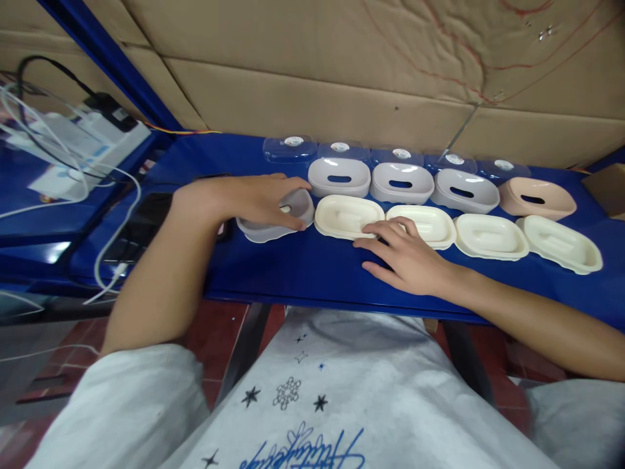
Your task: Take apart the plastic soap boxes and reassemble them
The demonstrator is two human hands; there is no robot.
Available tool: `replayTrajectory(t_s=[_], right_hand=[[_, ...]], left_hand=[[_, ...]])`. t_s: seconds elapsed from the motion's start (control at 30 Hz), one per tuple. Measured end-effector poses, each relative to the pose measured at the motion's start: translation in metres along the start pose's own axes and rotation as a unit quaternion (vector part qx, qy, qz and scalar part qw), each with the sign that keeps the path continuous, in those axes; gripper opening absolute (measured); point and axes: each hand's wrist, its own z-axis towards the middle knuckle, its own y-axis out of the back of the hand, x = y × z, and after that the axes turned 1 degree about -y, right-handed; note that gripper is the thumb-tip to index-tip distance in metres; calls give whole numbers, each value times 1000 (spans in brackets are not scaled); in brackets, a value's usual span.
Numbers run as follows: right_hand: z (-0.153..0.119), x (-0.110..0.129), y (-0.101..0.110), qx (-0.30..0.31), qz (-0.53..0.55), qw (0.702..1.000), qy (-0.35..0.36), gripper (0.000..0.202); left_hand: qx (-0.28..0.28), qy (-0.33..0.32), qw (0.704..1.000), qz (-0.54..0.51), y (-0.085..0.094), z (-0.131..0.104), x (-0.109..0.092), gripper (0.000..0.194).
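Observation:
My left hand [266, 203] reaches over a grey soap box [271, 229] at the left end of the front row. Its thumb lies at the near side and the fingers at the far side, so the box sits between them. My right hand [407, 257] has its fingers spread. Its fingertips touch the near right edge of a cream oval tray [342, 215] and overlap the front of a second cream tray [427, 225]. Further right are two more cream trays, one [491, 236] beside the other [561, 244].
Behind stand several grey slotted boxes [339, 189] and a peach one [534, 212]. Clear lids [290, 151] with round stickers line the back of the blue table [273, 273]. A power strip [105, 146] with cables and a dark phone-like device [141, 228] are at left.

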Motion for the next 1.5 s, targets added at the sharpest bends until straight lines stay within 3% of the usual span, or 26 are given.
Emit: replayTrajectory(t_s=[0.1,0.2,0.4,0.7,0.87,0.97,1.1,1.23,1.3,1.4,1.5], right_hand=[[0,0,0,2,4,1000,-2,40],[0,1,-1,3,7,1000,-5,41],[-1,-1,-1,-7,13,1000,-4,39],[9,-10,3,-72,38,996,20,28],[24,-21,24,-76,-39,996,40,32],[60,-37,48,-67,-69,995,0,42],[145,-66,65,-44,-37,997,-57,62],[231,-90,54,1,-30,994,-104,83],[262,-93,46,38,-40,990,-129,78],[288,-89,32,74,-57,986,-137,69],[300,-84,19,104,-69,980,-153,75]], left_hand=[[-4,-32,999,5,-1,0,4,86],[-13,-19,1000,20,-4,1,2,90],[-4,-16,999,52,-15,10,-10,77],[-35,-28,996,79,-30,20,-7,73],[-43,-23,996,79,-28,16,-18,72],[-49,-32,996,70,-27,15,-22,71],[-45,-38,996,72,-24,13,-26,72],[-41,-34,996,78,-22,10,-29,72],[-39,-34,996,73,-21,10,-30,72],[-37,-30,997,67,-21,9,-31,73],[-37,-24,997,65,-21,9,-31,75]])
